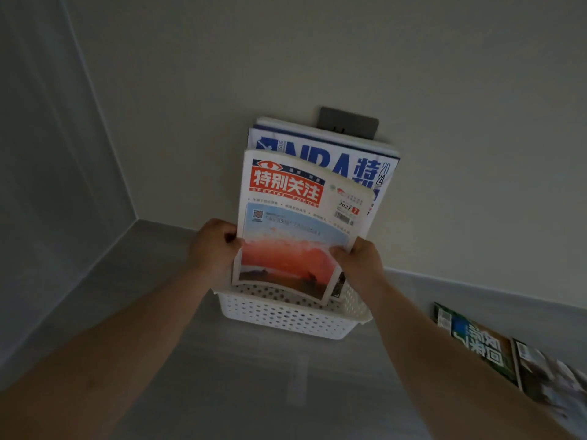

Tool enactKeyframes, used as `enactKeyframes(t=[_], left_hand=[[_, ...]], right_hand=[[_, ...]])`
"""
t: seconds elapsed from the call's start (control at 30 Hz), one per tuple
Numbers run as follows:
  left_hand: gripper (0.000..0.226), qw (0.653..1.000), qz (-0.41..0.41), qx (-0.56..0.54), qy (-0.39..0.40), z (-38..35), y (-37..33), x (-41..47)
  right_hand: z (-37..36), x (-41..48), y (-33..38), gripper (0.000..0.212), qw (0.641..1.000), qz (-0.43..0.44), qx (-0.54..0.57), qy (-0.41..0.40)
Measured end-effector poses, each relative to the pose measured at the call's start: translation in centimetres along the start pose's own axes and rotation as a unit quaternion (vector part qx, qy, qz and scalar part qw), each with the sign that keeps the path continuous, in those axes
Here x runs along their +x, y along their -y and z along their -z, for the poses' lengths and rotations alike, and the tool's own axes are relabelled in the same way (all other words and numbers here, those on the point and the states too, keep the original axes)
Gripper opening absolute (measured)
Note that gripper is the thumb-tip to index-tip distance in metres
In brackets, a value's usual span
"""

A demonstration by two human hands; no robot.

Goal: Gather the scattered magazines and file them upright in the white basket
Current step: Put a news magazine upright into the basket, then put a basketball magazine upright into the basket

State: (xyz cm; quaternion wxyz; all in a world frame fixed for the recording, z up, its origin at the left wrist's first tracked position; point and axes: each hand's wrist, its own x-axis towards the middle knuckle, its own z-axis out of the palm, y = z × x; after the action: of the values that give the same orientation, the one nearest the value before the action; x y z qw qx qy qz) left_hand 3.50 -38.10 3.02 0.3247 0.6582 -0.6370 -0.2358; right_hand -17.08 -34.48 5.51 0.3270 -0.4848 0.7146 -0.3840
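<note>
Magazine (295,236), red-titled, was held upright by both side edges, the left hand (216,246) and right hand (359,262) each closed on it at about equal reach. Its long axis stood near vertical, its curled lower edge just above the white basket (286,315) directly below. Behind it, a blue magazine (359,163) already stood filed against the wall. Two more magazines (476,341) lay on the floor to the right, nearer the right hand.

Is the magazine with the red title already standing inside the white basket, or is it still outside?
Partly in. The red-title magazine is upright, its curled bottom edge just inside the white basket, with the left hand and right hand gripping its sides.
</note>
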Motion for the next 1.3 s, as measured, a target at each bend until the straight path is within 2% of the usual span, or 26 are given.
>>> enactKeyframes(t=[0.13, 0.23, 0.33, 0.47, 0.67, 0.77, 0.87, 0.97, 1.07, 1.13, 1.3], left_hand=[[0.005, 0.999, 0.01, -0.02, -0.031, -0.9, 0.2, 0.2], [0.023, 0.998, 0.007, -0.053, -0.043, -1.0, 0.1, 0.3], [0.031, 0.999, -0.042, 0.012, -0.008, -1.2, 0.0, 0.6], [0.03, 0.996, -0.041, 0.084, 0.01, -1.5, -0.1, 0.6], [0.034, 0.989, -0.022, 0.142, 0.036, -1.4, 0.2, 0.4], [0.034, 0.993, -0.028, 0.112, 0.027, -1.0, 0.1, -0.4], [0.037, 0.996, -0.034, 0.08, -0.016, -0.8, -0.3, -2.3], [0.044, 0.996, -0.042, 0.051, -0.061, -1.1, -1.2, -5.5], [0.038, 0.994, -0.074, -0.004, -0.081, -2.0, -2.9, -9.4], [0.027, 0.994, -0.094, -0.034, -0.05, -3.3, -4.4, -12.3], [0.02, 0.988, -0.102, -0.051, 0.108, -8.3, -7.5, -19.0]], right_hand=[[-0.1, 0.6, -0.3, 0.031, 1.0, 0.007, -0.017, -0.009], [-0.2, 0.8, -0.4, 0.028, 0.998, 0.036, -0.038, -0.022], [0.1, 1.0, -0.6, 0.019, 0.998, 0.037, -0.03, -0.049], [0.4, 1.3, -1.2, 0.008, 0.996, 0.011, -0.019, -0.081], [0.4, 0.9, -1.2, 0.026, 0.996, 0.018, -0.02, -0.086], [1.0, 0.1, -1.2, 0.033, 0.997, 0.028, -0.03, -0.071], [2.6, -1.7, -1.9, 0.031, 0.995, 0.043, -0.043, -0.081], [5.0, -4.6, -4.4, 0.03, 0.991, 0.054, -0.07, -0.098], [8.3, -7.3, -8.0, 0.028, 0.987, 0.029, -0.093, -0.125], [11.1, -8.9, -10.7, 0.027, 0.982, 0.013, -0.129, -0.141], [18.4, -13.5, -18.4, 0.027, 0.957, -0.071, -0.241, -0.148]])
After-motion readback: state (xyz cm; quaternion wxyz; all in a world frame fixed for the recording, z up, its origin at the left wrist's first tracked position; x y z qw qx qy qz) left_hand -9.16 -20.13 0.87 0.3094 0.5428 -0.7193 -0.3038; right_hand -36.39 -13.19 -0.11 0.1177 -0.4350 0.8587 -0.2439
